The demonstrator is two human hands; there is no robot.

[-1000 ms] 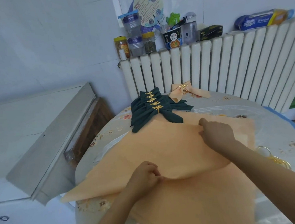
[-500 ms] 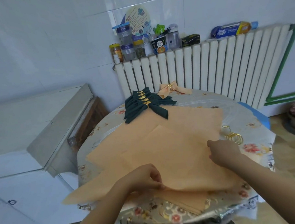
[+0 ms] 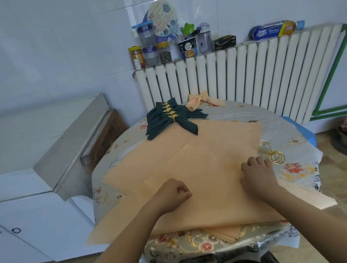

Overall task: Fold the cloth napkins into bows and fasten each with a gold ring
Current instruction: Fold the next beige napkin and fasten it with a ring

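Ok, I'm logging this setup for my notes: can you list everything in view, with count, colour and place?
peach napkins: several, flat, overlapping, table middle
green bows: stack, dark green, gold-ringed, far side
peach bow: one, gold-ringed, right of green bows
gold rings: loose cluster, right of napkins
table: one, floral cover
radiator: white, behind table
jars and bottles: several, on radiator
cabinet: white, left
left hand: curled, on napkin
right hand: curled, on napkin

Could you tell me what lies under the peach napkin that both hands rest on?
More peach napkins fan out beneath the top napkin, over the floral tablecloth. How many are stacked is hidden.
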